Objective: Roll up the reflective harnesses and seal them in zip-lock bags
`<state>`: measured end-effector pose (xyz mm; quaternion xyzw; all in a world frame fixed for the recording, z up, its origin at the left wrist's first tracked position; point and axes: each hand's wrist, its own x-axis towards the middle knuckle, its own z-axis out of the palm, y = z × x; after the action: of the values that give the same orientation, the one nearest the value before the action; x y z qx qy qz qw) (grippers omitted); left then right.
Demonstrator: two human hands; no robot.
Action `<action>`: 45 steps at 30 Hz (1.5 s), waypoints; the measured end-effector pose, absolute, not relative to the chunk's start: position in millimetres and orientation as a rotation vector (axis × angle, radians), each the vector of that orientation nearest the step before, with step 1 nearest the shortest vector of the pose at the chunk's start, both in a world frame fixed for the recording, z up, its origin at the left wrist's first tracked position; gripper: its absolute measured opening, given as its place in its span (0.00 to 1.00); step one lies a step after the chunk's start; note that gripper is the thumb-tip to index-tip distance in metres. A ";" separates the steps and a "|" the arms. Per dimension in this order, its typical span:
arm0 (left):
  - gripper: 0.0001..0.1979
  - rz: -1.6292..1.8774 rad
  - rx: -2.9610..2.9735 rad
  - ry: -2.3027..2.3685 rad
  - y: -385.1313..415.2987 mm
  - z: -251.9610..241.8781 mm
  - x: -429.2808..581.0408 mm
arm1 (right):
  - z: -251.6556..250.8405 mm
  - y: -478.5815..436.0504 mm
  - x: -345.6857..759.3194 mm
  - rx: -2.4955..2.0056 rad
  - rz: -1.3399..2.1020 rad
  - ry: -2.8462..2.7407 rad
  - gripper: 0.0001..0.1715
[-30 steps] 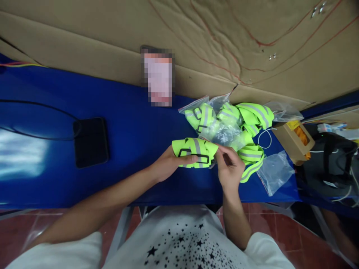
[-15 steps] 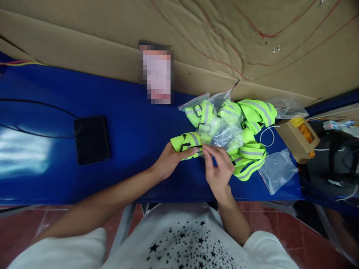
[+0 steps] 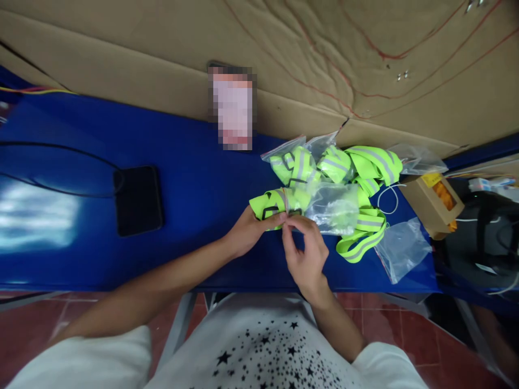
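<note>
A folded neon-yellow reflective strap (image 3: 261,206) with a grey stripe and black buckles is held in my left hand (image 3: 248,232), thumb on top. The mouth of a clear zip bag (image 3: 333,209) reaches partly over the strap, and the bag's body extends to the right. My right hand (image 3: 306,255) pinches the bag's edge near my left thumb, fingertips close together. Behind the bag lie more reflective straps (image 3: 375,162), some inside clear bags. A loose strap (image 3: 363,243) curls to the right of my right hand.
Another clear bag (image 3: 403,248) lies at the table's right end, by an open cardboard box (image 3: 432,202) with orange contents. A black device (image 3: 138,201) with a cable rests on the blue table (image 3: 194,173) at left. Cardboard (image 3: 141,59) lines the back, with a pixelated phone-like object (image 3: 235,108) against it.
My right hand has shifted left, bringing the bag's mouth over part of the strap. The bag now lies flatter and more stretched out. My left hand keeps its hold.
</note>
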<state>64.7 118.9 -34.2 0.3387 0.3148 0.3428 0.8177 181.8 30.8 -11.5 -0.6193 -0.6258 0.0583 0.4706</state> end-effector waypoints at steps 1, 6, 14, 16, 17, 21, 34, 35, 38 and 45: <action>0.23 0.731 0.701 0.655 120.4 -33.4 64.0 | -9.2 27.5 182.5 -1.502 0.200 -1.564 0.19; 0.27 0.607 0.668 0.549 126.1 -28.9 60.3 | 18.1 6.4 204.6 -1.534 0.248 -1.820 0.32; 0.29 0.468 0.908 0.505 118.6 -33.4 55.8 | 35.8 20.8 237.7 -1.750 0.144 -2.286 0.59; 0.30 0.492 0.990 0.484 117.2 -33.5 56.8 | 31.6 24.0 236.9 -1.704 0.209 -2.318 0.59; 0.31 0.508 1.013 0.482 116.4 -33.8 57.5 | 29.5 24.8 235.7 -1.686 0.232 -2.329 0.59; 0.32 0.454 1.019 0.561 112.9 -36.9 58.1 | 22.5 28.7 226.1 -1.618 0.302 -2.376 0.54; 0.28 0.302 1.243 0.658 127.9 -27.7 52.2 | 9.1 28.7 224.0 -1.723 0.425 -2.186 0.58; 0.31 0.291 1.204 0.661 127.5 -27.4 52.8 | 7.5 27.0 222.2 -1.723 0.420 -2.182 0.58; 0.37 0.285 1.094 0.619 123.5 -26.7 54.9 | 3.6 23.7 214.4 -1.721 0.334 -2.221 0.55; 0.36 0.234 1.122 0.624 118.5 -18.8 54.0 | -2.8 23.4 210.6 -1.563 0.169 -2.231 0.40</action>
<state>54.0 118.5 -18.8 0.5222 0.2903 0.1091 0.7945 210.6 23.4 -2.8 -0.5604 -0.8002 0.0605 0.2047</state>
